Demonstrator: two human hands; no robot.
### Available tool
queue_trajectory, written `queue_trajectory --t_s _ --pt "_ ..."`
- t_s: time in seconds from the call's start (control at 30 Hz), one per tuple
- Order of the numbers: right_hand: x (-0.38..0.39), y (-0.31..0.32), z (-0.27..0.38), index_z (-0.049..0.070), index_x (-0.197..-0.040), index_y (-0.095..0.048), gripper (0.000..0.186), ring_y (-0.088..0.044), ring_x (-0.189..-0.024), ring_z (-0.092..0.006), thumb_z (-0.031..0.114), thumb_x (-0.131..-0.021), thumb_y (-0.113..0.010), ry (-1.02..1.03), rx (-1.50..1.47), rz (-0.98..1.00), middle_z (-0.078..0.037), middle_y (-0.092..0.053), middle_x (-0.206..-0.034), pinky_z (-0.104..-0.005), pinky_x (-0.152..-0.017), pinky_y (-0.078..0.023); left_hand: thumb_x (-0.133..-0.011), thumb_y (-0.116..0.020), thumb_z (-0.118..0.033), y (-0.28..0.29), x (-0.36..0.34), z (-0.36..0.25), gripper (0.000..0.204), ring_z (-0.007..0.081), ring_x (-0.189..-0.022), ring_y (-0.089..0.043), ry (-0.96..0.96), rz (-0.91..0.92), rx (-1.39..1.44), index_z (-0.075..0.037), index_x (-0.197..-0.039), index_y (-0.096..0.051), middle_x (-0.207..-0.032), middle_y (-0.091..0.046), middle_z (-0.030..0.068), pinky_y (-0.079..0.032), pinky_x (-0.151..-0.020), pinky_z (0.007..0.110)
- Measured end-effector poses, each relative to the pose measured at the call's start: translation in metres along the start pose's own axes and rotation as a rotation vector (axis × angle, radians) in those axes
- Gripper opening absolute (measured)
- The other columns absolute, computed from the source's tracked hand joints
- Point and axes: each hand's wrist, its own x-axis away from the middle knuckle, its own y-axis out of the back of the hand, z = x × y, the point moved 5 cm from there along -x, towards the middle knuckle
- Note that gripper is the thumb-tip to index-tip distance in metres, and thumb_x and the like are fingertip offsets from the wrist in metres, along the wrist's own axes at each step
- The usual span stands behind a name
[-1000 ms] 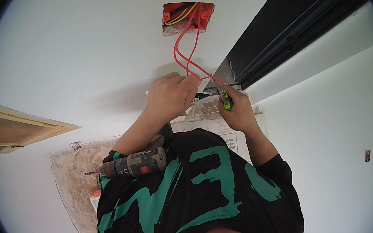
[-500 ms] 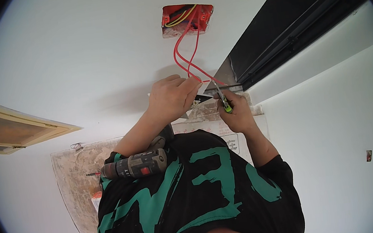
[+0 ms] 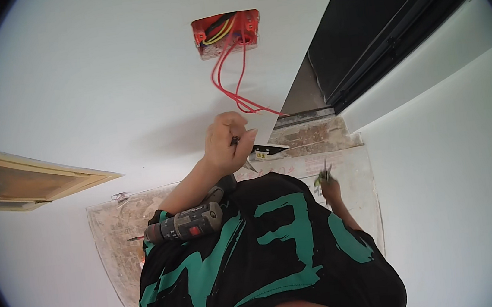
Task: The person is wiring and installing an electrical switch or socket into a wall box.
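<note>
My left hand [image 3: 228, 143] is raised below the red wall box, its fingers curled round a white-and-black switch plate [image 3: 270, 149]. Most of the plate is hidden behind the hand. Several red wires [image 3: 232, 88] hang out of the red junction box [image 3: 199, 37] and end just above my left fingers, apart from them. Low on the right, my right hand [image 3: 331, 191] is closed on green-handled pliers [image 3: 323, 177], jaws pointing up; they are small and blurred here.
A cordless drill [image 3: 184, 223] lies against my left side below the forearm. Dark framed panelling [image 3: 390, 34] runs along the upper right. A wooden-framed hatch [image 3: 36, 174] opens at left, and a worn board [image 3: 115, 229] lies below.
My right hand has dropped down and right with the pliers, away from the wire ends. My left hand has let go of the red wires and still holds the switch plate. The view has shifted slightly.
</note>
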Motion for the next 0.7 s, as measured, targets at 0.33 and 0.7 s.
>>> queue_trajectory --t_s 0.33,0.7 --pt "0.073 -0.122 -0.128 0.000 -0.106 -0.069 0.030 -0.068 -0.085 -0.0248 0.011 -0.082 -0.055 -0.113 -0.592 0.098 -0.012 -0.073 -0.095 -0.0327 -0.070 -0.050 -0.096 -0.053 -0.016 -0.040 0.005 0.027 0.012 0.0050 -0.057 -0.036 0.898 0.164 0.444 -0.008 -0.088 -0.054 -0.068 -0.046 -0.0041 -0.031 -0.051 0.020" --pt "0.046 -0.127 -0.123 0.000 -0.100 -0.069 0.033 -0.065 -0.079 -0.0267 0.001 -0.075 -0.049 0.200 -0.289 0.120 -0.011 -0.071 -0.093 -0.0333 -0.070 -0.048 -0.099 -0.052 -0.022 -0.055 0.011 0.015 0.020 0.0041 -0.057 -0.040 1.098 0.121 0.506 -0.006 -0.087 -0.055 -0.068 -0.048 -0.0035 -0.033 -0.052 0.019"
